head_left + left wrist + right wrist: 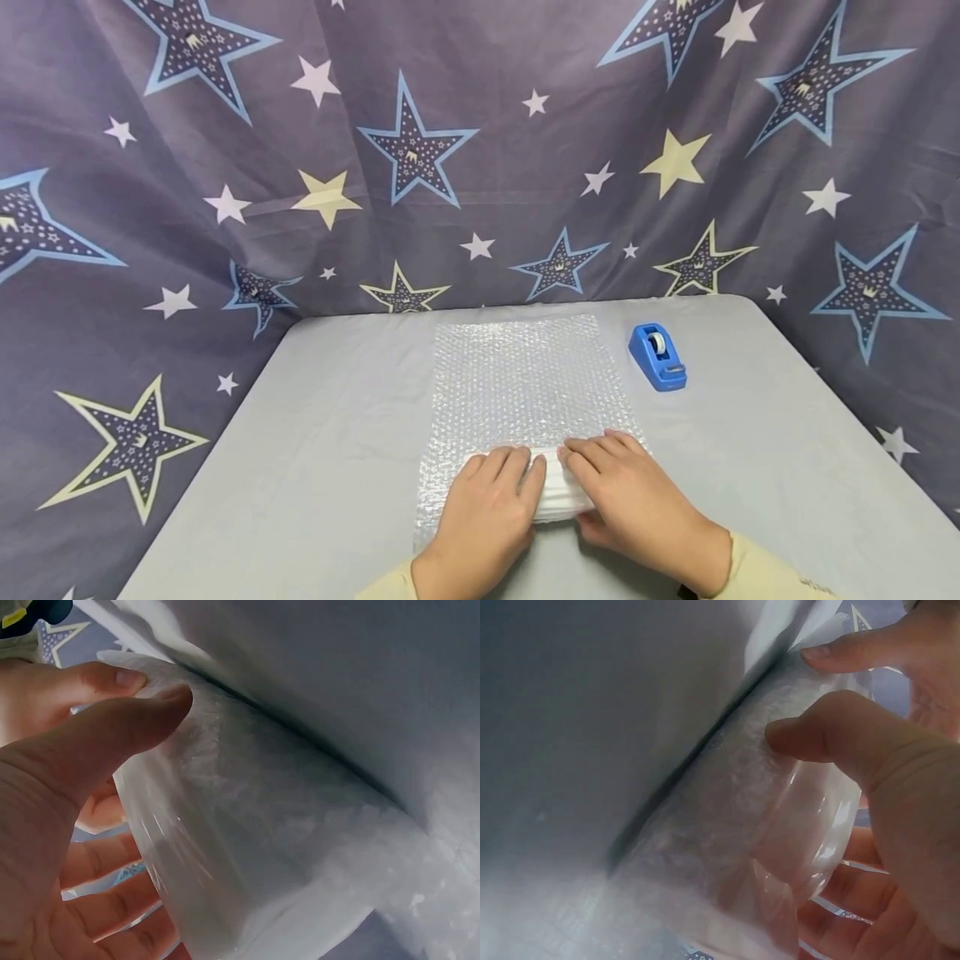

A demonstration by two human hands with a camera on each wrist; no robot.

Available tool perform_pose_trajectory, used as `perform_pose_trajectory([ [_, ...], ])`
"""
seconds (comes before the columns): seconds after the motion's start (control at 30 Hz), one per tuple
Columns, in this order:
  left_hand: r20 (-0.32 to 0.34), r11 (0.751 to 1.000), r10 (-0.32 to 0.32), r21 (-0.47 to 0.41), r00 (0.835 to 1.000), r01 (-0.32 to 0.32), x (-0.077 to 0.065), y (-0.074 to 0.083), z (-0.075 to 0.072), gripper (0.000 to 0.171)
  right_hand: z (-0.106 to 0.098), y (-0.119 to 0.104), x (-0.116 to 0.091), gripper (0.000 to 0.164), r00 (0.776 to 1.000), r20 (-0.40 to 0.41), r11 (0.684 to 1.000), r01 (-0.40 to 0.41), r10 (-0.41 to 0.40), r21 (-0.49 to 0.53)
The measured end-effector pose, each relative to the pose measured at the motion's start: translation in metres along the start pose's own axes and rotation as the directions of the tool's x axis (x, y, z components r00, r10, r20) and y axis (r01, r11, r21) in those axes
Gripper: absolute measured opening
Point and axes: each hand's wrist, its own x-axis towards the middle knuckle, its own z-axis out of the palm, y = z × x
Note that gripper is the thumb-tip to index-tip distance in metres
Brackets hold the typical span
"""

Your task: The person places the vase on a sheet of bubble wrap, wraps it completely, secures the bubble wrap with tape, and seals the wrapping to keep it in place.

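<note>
A sheet of bubble wrap lies flat on the table, its near end rolled around a white, ridged bundle. My left hand grips the left side of this roll, fingers over the top. On the right side, my right hand holds it the same way. Seen in the left wrist view, the left thumb presses the clear film while the fingers curl round the far side. The right wrist view likewise has the right thumb on the wrapped surface. What is inside the wrap is mostly hidden.
A blue tape dispenser with a roll of tape stands at the back right, beside the bubble wrap. The table has a pale grey cover. Behind it and at both sides hangs a dark curtain printed with stars.
</note>
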Motion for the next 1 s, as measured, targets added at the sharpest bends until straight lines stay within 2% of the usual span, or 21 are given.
perform_pose_trajectory([
  [0.3, -0.071, 1.000, -0.006, -0.014, 0.997, 0.005, -0.002, -0.002, 0.002, 0.050, 0.002, -0.002, 0.002, 0.076, 1.000, -0.002, 1.000, 0.022, -0.022, 0.006],
  [0.4, -0.075, 1.000, -0.006, -0.026, 0.997, 0.004, 0.000, -0.002, 0.000, 0.048, 0.001, -0.001, 0.003, 0.076, 1.000, -0.013, 1.000, 0.027, -0.027, 0.005],
  [0.53, -0.033, 1.000, -0.013, -0.029, 0.999, 0.012, 0.003, -0.003, -0.001, 0.056, 0.000, 0.002, 0.005, 0.076, 0.998, -0.040, 0.999, 0.039, -0.038, 0.009],
  [0.63, -0.014, 0.999, -0.024, -0.030, 1.000, 0.024, 0.005, -0.004, -0.002, 0.059, -0.001, 0.003, 0.005, 0.076, 0.999, -0.031, 0.999, 0.041, -0.040, 0.010],
  [1.0, -0.031, 1.000, -0.025, -0.016, 0.999, 0.025, 0.009, -0.004, -0.003, 0.060, -0.002, 0.005, 0.003, 0.075, 1.000, 0.016, 1.000, 0.020, -0.021, 0.024],
])
